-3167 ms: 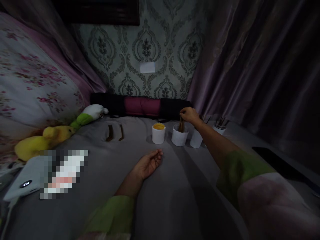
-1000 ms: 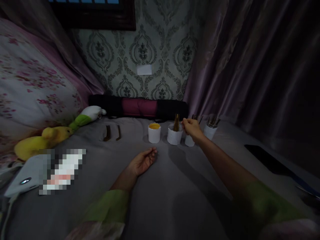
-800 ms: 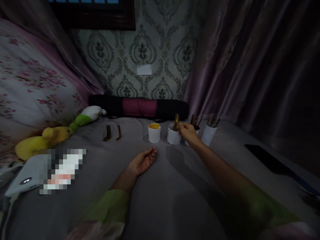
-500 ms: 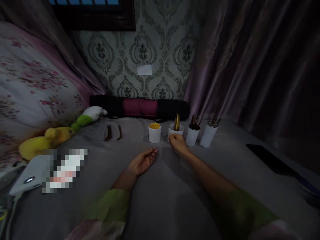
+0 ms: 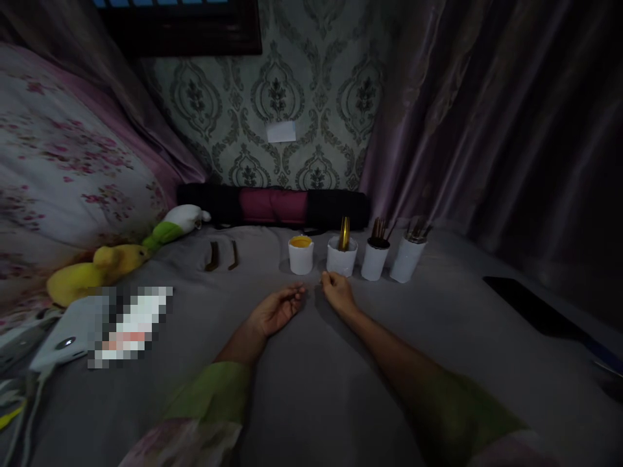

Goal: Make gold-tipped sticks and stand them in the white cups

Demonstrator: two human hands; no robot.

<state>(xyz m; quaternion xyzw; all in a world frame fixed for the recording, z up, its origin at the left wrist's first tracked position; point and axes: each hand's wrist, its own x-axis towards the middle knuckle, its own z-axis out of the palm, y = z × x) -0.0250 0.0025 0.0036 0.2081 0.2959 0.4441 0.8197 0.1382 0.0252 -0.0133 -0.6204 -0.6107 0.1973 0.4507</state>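
My left hand [image 5: 280, 310] rests on the grey sheet, palm partly turned up, its fingers loosely curled and nothing visible in them. Just right of it, my right hand [image 5: 337, 292] is closed, thumb against the bent fingers; whatever they may hold is hidden. Right behind that hand stands a wide white cup [image 5: 341, 261] with a shiny gold, tube-like object [image 5: 344, 233] upright in it. To its left is a white cup with a yellow inside [image 5: 300, 258]. On the right are a white cup with brown sticks [image 5: 374, 263] and a taller white cup [image 5: 407, 261] with thin dark sticks.
Two small dark bent pieces [image 5: 211, 257] lie at the left. A yellow plush toy [image 5: 92, 272], a white power bank [image 5: 68, 340] with cables and a blurred-out item [image 5: 134, 327] are farther left. A black-and-maroon roll [image 5: 273, 206] lies along the wall. A dark flat object [image 5: 530, 308] is at right.
My right hand has drawn back from the front of the wide cup, toward me and slightly left, still closed. My left hand has hardly moved. The view has shifted slightly.
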